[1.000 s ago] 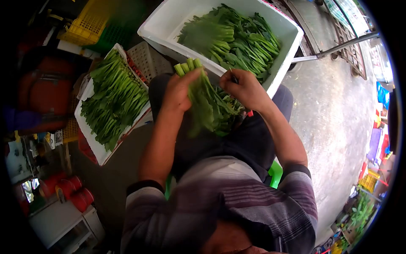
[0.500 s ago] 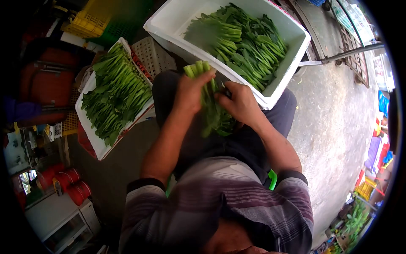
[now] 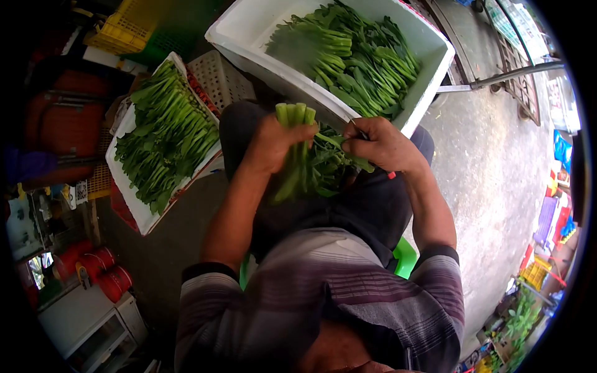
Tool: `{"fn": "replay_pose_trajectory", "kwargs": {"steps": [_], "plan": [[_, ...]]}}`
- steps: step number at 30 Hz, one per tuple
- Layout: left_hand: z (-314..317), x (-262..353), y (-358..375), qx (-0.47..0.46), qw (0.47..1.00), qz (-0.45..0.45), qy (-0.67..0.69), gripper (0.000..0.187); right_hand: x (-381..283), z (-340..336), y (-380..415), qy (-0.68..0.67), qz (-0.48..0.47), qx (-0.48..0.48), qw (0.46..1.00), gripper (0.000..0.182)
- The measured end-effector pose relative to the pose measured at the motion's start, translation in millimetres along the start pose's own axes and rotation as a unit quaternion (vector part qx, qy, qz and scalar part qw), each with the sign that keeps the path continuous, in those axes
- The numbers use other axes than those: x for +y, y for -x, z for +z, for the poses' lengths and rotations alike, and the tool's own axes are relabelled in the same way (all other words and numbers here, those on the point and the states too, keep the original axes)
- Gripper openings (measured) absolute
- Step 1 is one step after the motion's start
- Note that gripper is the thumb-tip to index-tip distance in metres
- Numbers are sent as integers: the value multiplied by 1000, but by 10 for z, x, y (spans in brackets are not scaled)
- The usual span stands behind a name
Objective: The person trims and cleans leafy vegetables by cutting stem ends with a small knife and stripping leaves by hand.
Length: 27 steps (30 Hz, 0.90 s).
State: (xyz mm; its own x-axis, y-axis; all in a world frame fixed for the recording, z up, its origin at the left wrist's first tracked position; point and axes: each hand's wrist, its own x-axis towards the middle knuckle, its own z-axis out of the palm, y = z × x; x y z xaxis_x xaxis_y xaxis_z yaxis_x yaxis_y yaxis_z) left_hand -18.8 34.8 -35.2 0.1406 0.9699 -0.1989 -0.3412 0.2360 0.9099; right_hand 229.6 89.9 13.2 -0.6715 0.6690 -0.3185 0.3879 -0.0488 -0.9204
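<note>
At the far left, red cans [image 3: 102, 273] are stood beside a white cabinet [image 3: 93, 323]. Their labels are too small to be read.

Next, a white tray [image 3: 127, 186] is set on a red crate [image 3: 121, 208]. Trimmed greens [image 3: 165, 133] are laid in it in parallel, stems toward the far end, presumably so that finished stalks stay ordered. Behind it a yellow basket [image 3: 118, 31] and a pale perforated basket [image 3: 221, 84] are seen.

At centre, a bunch [image 3: 305, 158] of leafy stalks is held over the lap. The left hand [image 3: 270, 146] is closed around the bunch just below the cut stem ends, which stand upward and are kept level, apparently so that the stalks are aligned. The leaves hang down toward the dark trousers [image 3: 348, 211].

The right hand [image 3: 382, 146] is closed at the leafy side of the bunch, its fingers [image 3: 360, 130] pinched on a stem or a thin strand. Which of the two is gripped cannot be told. A small red item [image 3: 392, 175] shows under the wrist and cannot be identified.

Just beyond the hands, a white foam box [image 3: 423, 93] is placed within reach, touching or nearly touching the knees. Loose greens [image 3: 348, 53] are heaped in it.

At the right, a concrete floor [image 3: 491, 186] and a metal cart frame [image 3: 497, 71] are seen. Coloured crates [image 3: 550, 217] stand at the edge. A green stool [image 3: 405, 255] shows under the person.

No readable brand or writing is visible.
</note>
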Motion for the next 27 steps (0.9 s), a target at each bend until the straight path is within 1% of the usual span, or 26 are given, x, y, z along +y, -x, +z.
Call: {"fn": "replay_pose_trajectory", "kwargs": {"steps": [3,5,9,12,15,17,18,20,21,23,24,26,27], "plan": [[-1,-1,33,-30,999,-21,26,33,-43,-43,37,0,-1,-1,1000,12],[29,11,52,-31,999,-21,37,32,-41,-61,62,-11,6,1,1000,12],[79,59,136,-49,998,-16,46,28,-63,-100,124,37,-3,5,999,14],[93,41,212,-44,999,-22,-12,15,-65,-114,188,58,4,7,998,19],[81,13,208,-48,997,7,61,13,-46,-118,301,46,19,23,998,19],[82,41,222,-48,999,11,13,21,6,-173,383,29,25,24,999,19],[84,55,235,-49,999,12,-12,26,-10,-147,392,66,8,30,997,19],[82,64,240,-45,999,12,26,25,-25,-97,446,138,-19,50,989,20],[87,61,221,-46,998,12,47,24,3,-117,466,156,-10,80,985,20],[9,31,210,-53,986,38,151,25,74,-167,464,191,2,131,973,20],[-28,62,209,-52,977,55,199,25,73,-184,484,193,19,110,975,23],[-51,131,250,-41,992,56,106,26,74,-175,545,193,54,63,978,28],[-35,150,283,-38,996,49,61,27,87,-134,534,216,6,73,974,32]]}}
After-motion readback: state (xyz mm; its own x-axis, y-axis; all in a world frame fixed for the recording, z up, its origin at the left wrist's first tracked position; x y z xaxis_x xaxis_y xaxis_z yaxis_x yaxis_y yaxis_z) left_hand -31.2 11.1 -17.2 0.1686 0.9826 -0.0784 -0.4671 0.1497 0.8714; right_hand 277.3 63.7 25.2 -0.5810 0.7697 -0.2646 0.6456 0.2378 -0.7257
